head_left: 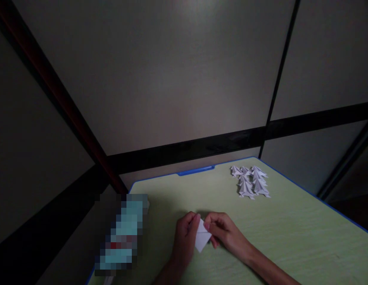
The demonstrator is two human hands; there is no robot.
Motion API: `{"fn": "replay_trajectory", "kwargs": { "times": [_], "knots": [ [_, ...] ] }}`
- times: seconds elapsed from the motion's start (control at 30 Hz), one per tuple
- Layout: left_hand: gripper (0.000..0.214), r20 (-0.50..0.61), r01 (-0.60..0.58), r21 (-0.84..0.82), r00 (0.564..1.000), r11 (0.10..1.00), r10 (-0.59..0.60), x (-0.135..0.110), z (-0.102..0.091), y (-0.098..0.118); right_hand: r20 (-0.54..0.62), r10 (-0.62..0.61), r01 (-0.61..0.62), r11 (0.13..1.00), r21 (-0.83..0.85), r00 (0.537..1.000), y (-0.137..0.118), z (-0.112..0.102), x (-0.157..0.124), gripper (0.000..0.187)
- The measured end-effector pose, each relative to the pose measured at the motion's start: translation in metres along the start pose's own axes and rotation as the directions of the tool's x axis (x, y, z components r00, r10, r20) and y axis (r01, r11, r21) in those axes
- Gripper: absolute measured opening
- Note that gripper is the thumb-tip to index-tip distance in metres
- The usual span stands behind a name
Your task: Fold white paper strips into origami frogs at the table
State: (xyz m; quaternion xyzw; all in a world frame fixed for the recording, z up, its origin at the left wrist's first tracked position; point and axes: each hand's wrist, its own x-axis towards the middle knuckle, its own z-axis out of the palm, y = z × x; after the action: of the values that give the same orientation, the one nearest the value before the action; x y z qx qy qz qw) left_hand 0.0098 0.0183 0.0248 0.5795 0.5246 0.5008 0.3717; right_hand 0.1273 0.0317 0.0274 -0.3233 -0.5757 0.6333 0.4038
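A small folded piece of white paper (202,238) is held between both hands, just above the green tabletop. My left hand (185,237) grips its left side, thumb pressed on the front near the top. On its upper right edge, my right hand (222,229) pinches the paper between thumb and fingers. The paper shows a pointed lower corner and a crease across it; its back and the parts under my fingers are hidden. Farther off to the right lie several folded white origami figures (245,186), grouped close together in rows.
The light green table (290,229) has a blue rim and a blue slot (196,170) at its far edge. A pixelated, screen-like object (122,233) stands at the left edge. Grey panels (186,79) with a black band rise behind the table.
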Motion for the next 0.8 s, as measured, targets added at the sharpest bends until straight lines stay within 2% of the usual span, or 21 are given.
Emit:
{"fn": "replay_trajectory", "kwargs": {
  "times": [0.2, 0.33, 0.5, 0.7, 0.8],
  "knots": [
    [0.024, 0.051, -0.012, 0.045, 0.999, 0.999, 0.009, -0.0007, -0.0013, 0.0031, 0.045, -0.02, 0.023, 0.997, -0.067, 0.999, -0.0007, -0.001, -0.0026, 0.028],
    [0.026, 0.027, -0.01, 0.046, 1.0, 0.999, 0.009, 0.0005, -0.0009, 0.0044, 0.071, -0.031, 0.04, 0.991, -0.124, 0.997, -0.0012, -0.0021, -0.0044, 0.029],
    [0.03, -0.028, -0.017, 0.084, 0.999, 0.996, 0.02, 0.0004, -0.0013, 0.0056, 0.047, -0.124, 0.131, 0.971, -0.2, 0.991, -0.0021, -0.0031, -0.0033, 0.031],
    [0.032, -0.095, -0.06, 0.153, 0.993, 0.986, 0.075, 0.0008, -0.0044, 0.0034, 0.046, -0.028, 0.033, 0.992, -0.125, 0.999, -0.0047, -0.0002, -0.0009, 0.036],
    [0.031, -0.111, -0.074, 0.168, 0.989, 0.983, 0.094, 0.0011, -0.0041, 0.0031, 0.034, -0.044, 0.049, 0.985, -0.166, 0.998, -0.0035, 0.0015, -0.0018, 0.036]
  ]
}}
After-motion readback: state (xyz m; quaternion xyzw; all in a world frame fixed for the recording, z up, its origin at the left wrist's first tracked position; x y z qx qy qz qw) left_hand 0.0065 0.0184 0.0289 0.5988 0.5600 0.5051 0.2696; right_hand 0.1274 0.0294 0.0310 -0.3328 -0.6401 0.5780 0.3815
